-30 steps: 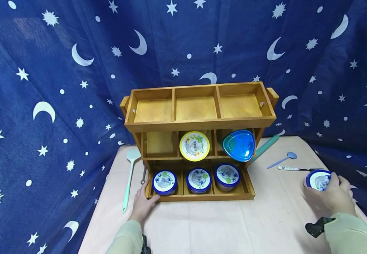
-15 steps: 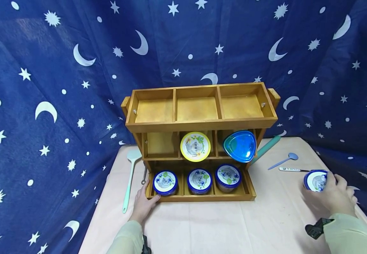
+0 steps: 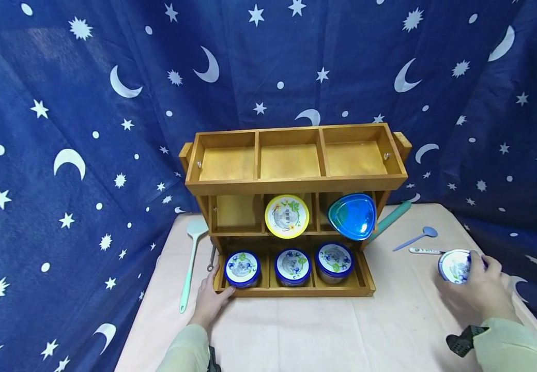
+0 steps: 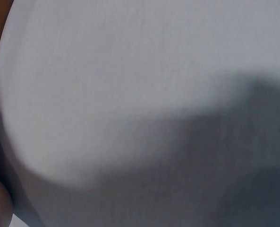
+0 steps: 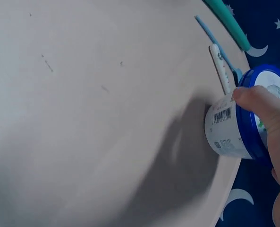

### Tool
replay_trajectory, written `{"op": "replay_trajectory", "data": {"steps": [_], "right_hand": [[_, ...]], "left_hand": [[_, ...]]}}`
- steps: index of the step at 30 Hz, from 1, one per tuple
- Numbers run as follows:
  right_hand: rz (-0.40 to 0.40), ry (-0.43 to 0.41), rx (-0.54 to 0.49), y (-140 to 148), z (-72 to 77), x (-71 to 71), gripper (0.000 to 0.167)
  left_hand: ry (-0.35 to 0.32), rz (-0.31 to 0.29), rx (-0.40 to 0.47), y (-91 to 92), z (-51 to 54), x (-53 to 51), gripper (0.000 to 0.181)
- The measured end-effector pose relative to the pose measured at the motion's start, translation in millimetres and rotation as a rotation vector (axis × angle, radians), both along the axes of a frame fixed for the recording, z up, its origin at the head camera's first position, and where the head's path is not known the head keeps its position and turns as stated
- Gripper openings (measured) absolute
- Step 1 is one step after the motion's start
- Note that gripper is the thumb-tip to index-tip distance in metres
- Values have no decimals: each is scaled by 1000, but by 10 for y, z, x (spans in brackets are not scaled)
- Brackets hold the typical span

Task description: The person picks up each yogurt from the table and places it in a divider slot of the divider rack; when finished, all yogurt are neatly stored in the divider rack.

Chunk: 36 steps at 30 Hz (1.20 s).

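At the right of the table, my right hand (image 3: 489, 289) grips a white tub with a blue-rimmed lid (image 3: 454, 266). A barcode shows on the tub's side in the right wrist view, with the thumb (image 5: 253, 101) against the lid's rim. My left hand (image 3: 210, 301) holds the lower left corner of a three-tier wooden rack (image 3: 296, 292), thumb at the front edge and fingers along the side. In the rack's bottom tier stand three tubs with blue-rimmed lids, one of them the left tub (image 3: 242, 268). The left wrist view shows mostly tablecloth and shadow.
The middle tier holds a yellow-rimmed tub (image 3: 287, 216) and a blue-lidded container (image 3: 353, 216). A mint spatula (image 3: 192, 263) lies left of the rack. At right lie a green stick-like thing (image 3: 391, 219), a blue spoon (image 3: 417, 238) and a white-handled utensil (image 3: 425, 251).
My right hand has shifted slightly left with the tub, and the lid now faces the head camera more fully. The left hand stays at the rack's corner. The head view has drifted slightly.
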State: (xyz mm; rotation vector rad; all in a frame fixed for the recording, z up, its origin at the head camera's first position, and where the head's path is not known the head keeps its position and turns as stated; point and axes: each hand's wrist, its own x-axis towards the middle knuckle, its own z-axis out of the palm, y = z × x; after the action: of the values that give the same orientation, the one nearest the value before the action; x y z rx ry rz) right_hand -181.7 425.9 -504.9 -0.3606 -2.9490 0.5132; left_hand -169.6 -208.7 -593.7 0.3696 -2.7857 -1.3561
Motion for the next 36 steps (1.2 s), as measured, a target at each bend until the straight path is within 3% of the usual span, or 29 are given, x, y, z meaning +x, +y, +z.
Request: {"op": "replay_trajectory", "data": {"steps": [5, 13, 23, 36], "right_hand": [[47, 99, 18, -87, 67, -27, 113], [87, 112, 5, -250, 274, -153, 115], [146, 189, -5, -488, 534, -218, 109], [274, 324, 22, -884, 1068, -270, 111]], "left_hand": [[-6, -1, 8, 4, 11, -1, 89], [-2, 4, 5, 0, 9, -10, 89], [-8, -7, -3, 2, 6, -3, 88], [-9, -2, 6, 11, 8, -4, 89]]}}
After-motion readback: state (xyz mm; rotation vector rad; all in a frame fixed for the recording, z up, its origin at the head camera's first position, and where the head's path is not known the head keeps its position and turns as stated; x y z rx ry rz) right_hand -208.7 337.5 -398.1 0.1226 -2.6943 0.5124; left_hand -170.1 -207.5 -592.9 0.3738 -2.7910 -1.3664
